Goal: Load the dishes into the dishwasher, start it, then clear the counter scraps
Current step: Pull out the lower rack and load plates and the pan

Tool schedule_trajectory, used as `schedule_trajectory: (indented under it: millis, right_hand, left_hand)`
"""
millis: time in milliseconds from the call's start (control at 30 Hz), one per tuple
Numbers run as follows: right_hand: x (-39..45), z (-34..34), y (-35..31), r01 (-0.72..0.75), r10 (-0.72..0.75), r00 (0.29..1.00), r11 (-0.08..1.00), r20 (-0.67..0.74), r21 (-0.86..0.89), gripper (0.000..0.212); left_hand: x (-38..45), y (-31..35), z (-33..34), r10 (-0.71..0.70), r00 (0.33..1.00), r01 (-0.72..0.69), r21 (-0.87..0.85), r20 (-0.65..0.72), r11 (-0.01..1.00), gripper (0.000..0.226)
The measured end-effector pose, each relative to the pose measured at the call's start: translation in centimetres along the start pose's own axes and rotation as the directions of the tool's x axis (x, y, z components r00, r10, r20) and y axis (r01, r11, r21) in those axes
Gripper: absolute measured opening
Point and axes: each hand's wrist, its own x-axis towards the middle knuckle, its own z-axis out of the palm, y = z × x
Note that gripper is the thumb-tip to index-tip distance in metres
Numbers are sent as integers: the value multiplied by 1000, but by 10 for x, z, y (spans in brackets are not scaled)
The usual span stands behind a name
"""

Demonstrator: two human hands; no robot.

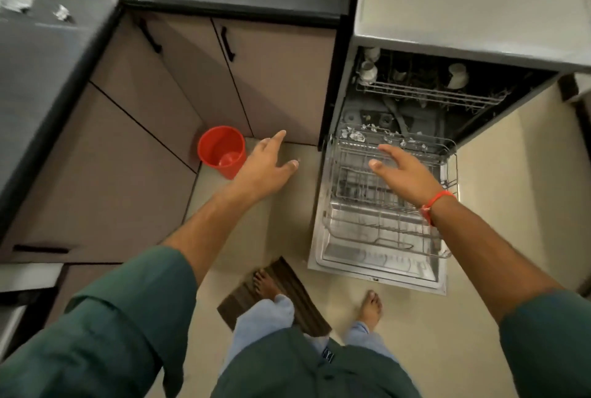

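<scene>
both hands empty, fingers spread: right hand (404, 175) over the dishwasher's pulled-out lower rack (383, 221), left hand (267, 167) beside the red bucket (220, 156)

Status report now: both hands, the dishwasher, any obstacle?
Left hand open, empty. Right hand open, over pulled-out lower rack. Dishwasher door down; crumpled scraps on rack's rear edge. Red bin clear, left.
</scene>
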Motion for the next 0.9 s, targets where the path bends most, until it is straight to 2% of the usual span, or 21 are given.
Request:
schedule_trajectory:
  millis: [233,567,733,900]
  right_hand:
    - [7,49,-103,120,-121,992,992,-28,-28,57]
    - [37,67,-246,383,-389,920,918,-46,-106,55]
    - [63,85,-288,461,-463,886,883,-10,-89,53]
    - [104,108,-324,492,-492,870,870,28,-22,52]
  left_hand:
    - [4,-49,-108,44,994,-48,-44,-95,998,74]
    - [8,-46,-212,142,950,-181,-118,-278,976,75]
    - [16,-57,-247,116,941,-166,-136,-318,977,74]
    - [44,-80,-284,31,938,-95,-169,-345,981,76]
